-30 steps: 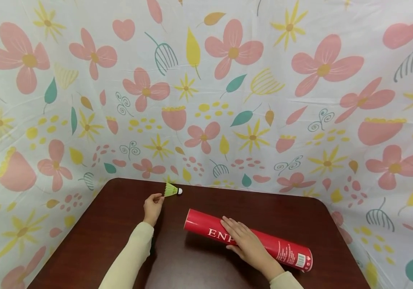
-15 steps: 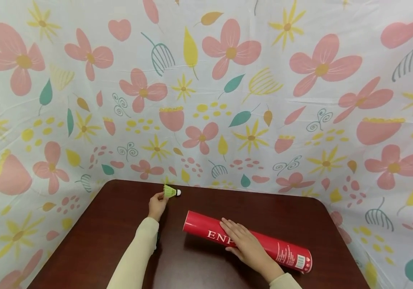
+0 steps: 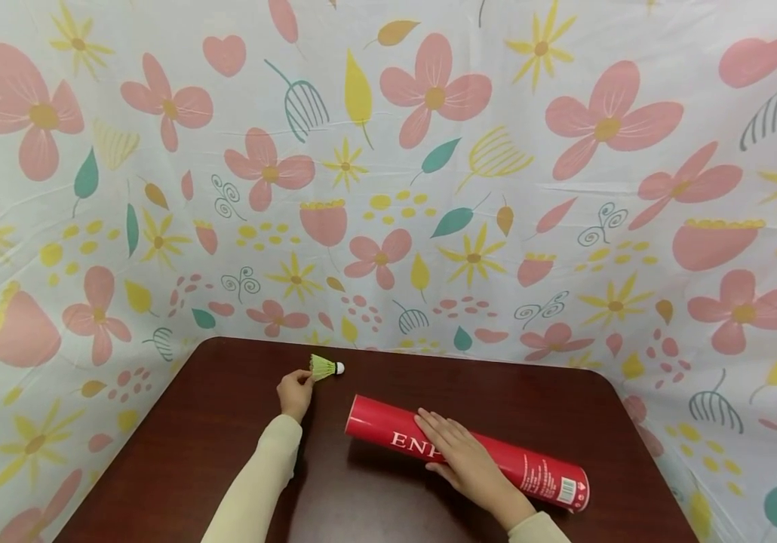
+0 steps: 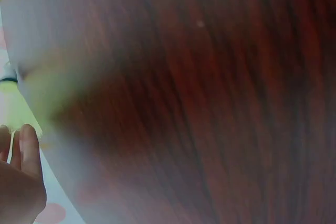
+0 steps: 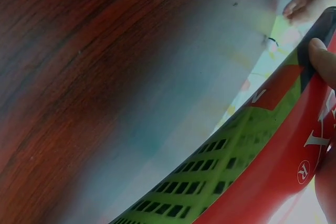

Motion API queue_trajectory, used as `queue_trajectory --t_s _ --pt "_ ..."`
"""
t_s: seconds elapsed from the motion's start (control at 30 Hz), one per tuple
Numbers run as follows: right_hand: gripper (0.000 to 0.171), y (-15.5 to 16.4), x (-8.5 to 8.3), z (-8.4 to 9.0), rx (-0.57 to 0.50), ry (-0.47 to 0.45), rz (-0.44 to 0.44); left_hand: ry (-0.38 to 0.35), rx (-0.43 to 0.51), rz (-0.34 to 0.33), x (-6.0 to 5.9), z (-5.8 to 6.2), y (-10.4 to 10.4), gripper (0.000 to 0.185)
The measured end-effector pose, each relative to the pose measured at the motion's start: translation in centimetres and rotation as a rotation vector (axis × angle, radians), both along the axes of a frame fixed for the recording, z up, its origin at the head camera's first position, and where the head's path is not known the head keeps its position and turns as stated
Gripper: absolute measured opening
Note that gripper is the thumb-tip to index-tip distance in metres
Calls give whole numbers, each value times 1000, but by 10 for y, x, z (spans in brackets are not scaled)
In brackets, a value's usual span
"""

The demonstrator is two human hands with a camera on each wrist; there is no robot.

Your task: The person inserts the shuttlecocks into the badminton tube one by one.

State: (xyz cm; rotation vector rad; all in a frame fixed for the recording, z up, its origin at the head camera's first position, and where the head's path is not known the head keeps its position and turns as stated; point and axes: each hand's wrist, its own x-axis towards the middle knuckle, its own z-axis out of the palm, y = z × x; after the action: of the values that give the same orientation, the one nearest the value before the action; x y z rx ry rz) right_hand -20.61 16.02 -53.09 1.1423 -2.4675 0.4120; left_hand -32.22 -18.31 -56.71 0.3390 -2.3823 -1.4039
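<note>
At the far left of the table, my left hand [image 3: 296, 394] pinches the skirt edge of a yellow-green shuttlecock [image 3: 323, 367]. The shuttlecock's white cork points right. In the left wrist view, fingertips [image 4: 30, 135] meet the skirt's wide end. My right hand [image 3: 463, 460] holds a red shuttlecock tube [image 3: 388, 428] printed with white letters, fingers across its top and thumb on the near side. The tube lies slantwise, its barcode end toward the lower right. Its green printed side [image 5: 210, 166] shows in the right wrist view. The tube's inside is hidden.
The dark brown wooden table [image 3: 178, 422] has rounded far corners. A flower-print white curtain [image 3: 388, 188] hangs behind the table and along both sides. The shuttlecock is close to the far edge.
My left hand has gone from beside the shuttlecock to pinching its skirt, and the shuttlecock has shifted slightly toward me. My right hand and the tube stay in place.
</note>
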Motion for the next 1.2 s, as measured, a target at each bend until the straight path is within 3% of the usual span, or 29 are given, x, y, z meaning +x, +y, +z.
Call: queue_trajectory --t_s 0.17,0.47,0.8,0.97,1.2 --pt "87 3 0 2 11 2 1 57 -21 -17 4 3 -4 13" --pt "92 4 1 3 14 6 -2 139 -54 -72 18 19 -6 12" --pt "84 5 3 5 13 6 -2 189 -50 -131 51 27 -13 10" --pt "71 7 3 8 15 5 -1 273 -56 -136 69 33 -17 6" --pt "71 10 2 11 11 11 -18 308 -22 -186 90 41 -15 8"
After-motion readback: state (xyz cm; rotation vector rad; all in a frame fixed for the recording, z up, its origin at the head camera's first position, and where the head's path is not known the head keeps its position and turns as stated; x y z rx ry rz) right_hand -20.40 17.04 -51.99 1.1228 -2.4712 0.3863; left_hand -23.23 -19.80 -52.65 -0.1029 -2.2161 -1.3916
